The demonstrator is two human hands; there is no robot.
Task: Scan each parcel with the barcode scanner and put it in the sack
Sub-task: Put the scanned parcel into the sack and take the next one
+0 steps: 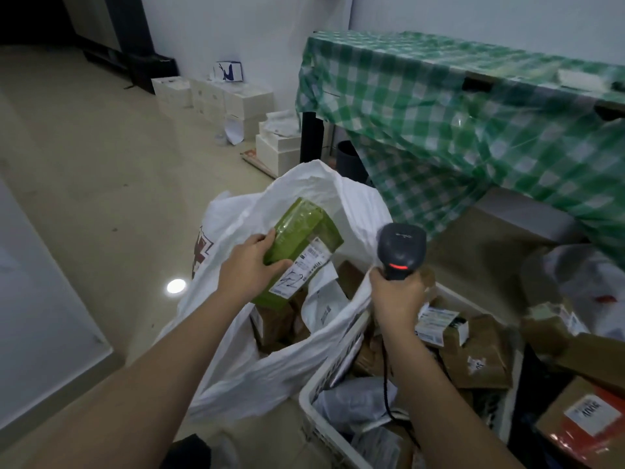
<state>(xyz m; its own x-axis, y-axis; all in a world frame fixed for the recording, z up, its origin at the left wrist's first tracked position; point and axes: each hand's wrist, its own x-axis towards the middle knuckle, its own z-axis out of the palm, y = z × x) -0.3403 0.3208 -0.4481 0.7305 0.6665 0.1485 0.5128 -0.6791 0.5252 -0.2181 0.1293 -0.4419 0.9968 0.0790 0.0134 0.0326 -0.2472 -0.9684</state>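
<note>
My left hand (250, 265) grips a green parcel (299, 238) with a white shipping label, held over the open mouth of the white sack (270, 363). Brown parcels lie inside the sack beneath it. My right hand (397, 294) holds the dark barcode scanner (400, 248) by its handle, with a red light showing on it, and also pinches the sack's right rim. The scanner's cable runs down along my right forearm.
A white plastic crate (333, 424) at lower right holds several brown and grey parcels. More boxes (588, 418) lie at far right. A table under a green checked cloth (456, 113) stands behind. White boxes (250, 106) are stacked along the far wall.
</note>
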